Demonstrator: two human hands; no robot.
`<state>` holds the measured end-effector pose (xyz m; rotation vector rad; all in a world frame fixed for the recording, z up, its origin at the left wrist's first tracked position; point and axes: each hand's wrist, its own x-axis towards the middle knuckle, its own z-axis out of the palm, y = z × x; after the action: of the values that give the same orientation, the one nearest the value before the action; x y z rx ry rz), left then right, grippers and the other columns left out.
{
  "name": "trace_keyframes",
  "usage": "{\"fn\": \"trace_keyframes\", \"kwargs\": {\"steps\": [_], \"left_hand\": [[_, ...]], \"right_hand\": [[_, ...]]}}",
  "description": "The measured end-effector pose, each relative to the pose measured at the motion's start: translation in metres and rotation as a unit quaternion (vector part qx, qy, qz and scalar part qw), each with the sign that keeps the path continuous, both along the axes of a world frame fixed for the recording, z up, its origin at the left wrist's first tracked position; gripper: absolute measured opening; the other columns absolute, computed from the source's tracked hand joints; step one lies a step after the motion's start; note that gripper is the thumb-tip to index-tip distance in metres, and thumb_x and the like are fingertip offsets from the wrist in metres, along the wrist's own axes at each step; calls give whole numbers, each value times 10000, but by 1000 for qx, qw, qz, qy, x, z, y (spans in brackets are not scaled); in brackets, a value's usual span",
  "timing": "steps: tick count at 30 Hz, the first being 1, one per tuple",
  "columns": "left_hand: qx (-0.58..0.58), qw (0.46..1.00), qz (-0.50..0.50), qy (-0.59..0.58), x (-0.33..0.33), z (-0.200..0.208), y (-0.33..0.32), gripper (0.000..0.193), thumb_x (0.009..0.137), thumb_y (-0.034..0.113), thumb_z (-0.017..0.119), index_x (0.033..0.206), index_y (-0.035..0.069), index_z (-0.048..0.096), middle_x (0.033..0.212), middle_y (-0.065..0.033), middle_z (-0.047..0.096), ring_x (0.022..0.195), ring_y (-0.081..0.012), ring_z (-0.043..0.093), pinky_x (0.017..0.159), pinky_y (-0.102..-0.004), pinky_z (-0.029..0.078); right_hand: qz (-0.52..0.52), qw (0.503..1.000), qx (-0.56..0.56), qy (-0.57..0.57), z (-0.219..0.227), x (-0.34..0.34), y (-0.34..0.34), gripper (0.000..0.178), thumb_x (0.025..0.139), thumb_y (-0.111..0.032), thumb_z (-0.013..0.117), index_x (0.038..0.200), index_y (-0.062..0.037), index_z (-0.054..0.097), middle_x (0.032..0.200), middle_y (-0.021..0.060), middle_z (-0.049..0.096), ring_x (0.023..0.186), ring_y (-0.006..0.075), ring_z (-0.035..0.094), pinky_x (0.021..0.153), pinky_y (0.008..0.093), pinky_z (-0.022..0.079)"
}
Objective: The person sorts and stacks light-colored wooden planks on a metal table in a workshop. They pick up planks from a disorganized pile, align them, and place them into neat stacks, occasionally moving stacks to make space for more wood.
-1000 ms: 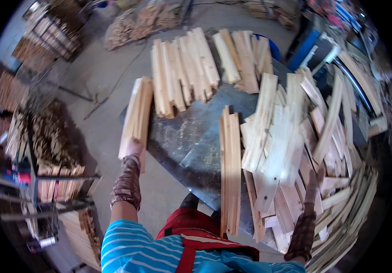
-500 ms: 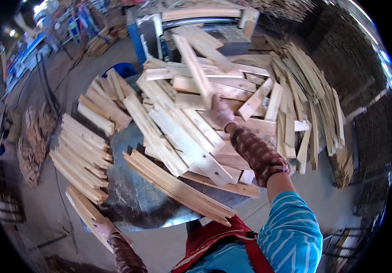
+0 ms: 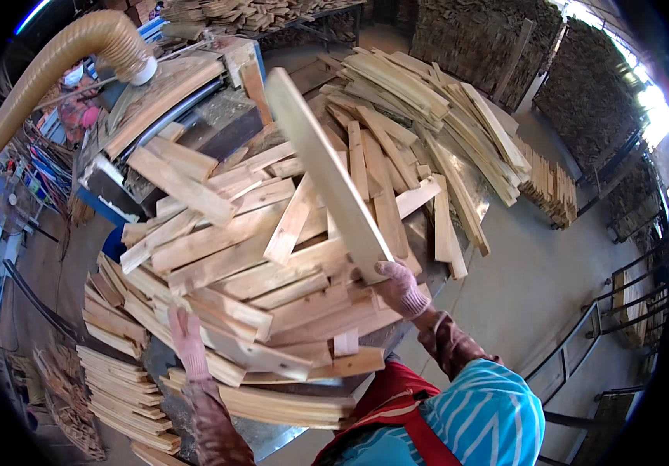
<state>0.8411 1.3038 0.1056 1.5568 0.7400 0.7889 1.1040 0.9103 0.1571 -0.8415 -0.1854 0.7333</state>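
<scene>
My right hand [image 3: 400, 289], in a pale pink glove, is closed around the lower end of a long wooden board [image 3: 326, 171]. The board is raised and tilted, its far end up and to the left, above the heaped boards. At the near left of the heap is my gloved left hand [image 3: 187, 342], its fingers stretched out beside some loose boards [image 3: 249, 353]. Nothing shows in its grip; whether it touches those boards I cannot tell. Loose boards [image 3: 218, 241] lie crisscross over the metal table [image 3: 280, 443].
Stacked boards [image 3: 121, 396] line the table's left side. More long boards [image 3: 427, 93] pile up at far right. A planer-like machine [image 3: 194, 109] with a ribbed hose [image 3: 70, 58] stands far left, a person [image 3: 79, 109] behind it. Metal racks [image 3: 583, 326] stand right.
The view has swung right. My left hand has let go of the board at lower left and reached to the heap. My right hand has drawn its board nearer and lifted it.
</scene>
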Motion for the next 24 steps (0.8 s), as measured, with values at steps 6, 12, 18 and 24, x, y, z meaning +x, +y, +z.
{"fn": "trace_keyframes", "kwargs": {"steps": [6, 12, 18, 24], "left_hand": [[-254, 965, 61, -16, 197, -2, 39, 827, 931, 571, 655, 1527, 78, 362, 1431, -162, 502, 1254, -267, 520, 1064, -410, 443], [-370, 925, 83, 13, 269, -30, 76, 422, 908, 462, 739, 1125, 126, 606, 950, -24, 613, 850, -147, 587, 805, -347, 536], [-259, 960, 88, 51, 299, -36, 79, 223, 896, 324, 724, 1057, 195, 640, 900, 24, 616, 734, -136, 544, 635, -291, 440], [-249, 955, 154, -40, 280, -41, 88, 358, 998, 252, 591, 1329, 127, 537, 1168, -100, 627, 1012, -355, 628, 857, -494, 551]], "right_hand": [[-102, 614, -652, -433, -12, 109, -98, 710, 791, -268, 732, 1445, -135, 492, 1258, 240, 567, 1124, 435, 593, 942, 491, 505], [-63, 530, -713, -455, -60, 130, -150, 688, 756, -232, 708, 1412, -168, 510, 1272, 236, 571, 1093, 459, 600, 897, 526, 515], [-186, 677, -574, -420, -80, 154, -147, 686, 785, -144, 741, 1428, -71, 513, 1349, 218, 553, 1160, 436, 573, 997, 494, 485], [-271, 568, -588, -508, -43, 373, -160, 661, 924, -247, 712, 1507, -72, 454, 1311, 247, 571, 1221, 414, 556, 1027, 483, 457]]}}
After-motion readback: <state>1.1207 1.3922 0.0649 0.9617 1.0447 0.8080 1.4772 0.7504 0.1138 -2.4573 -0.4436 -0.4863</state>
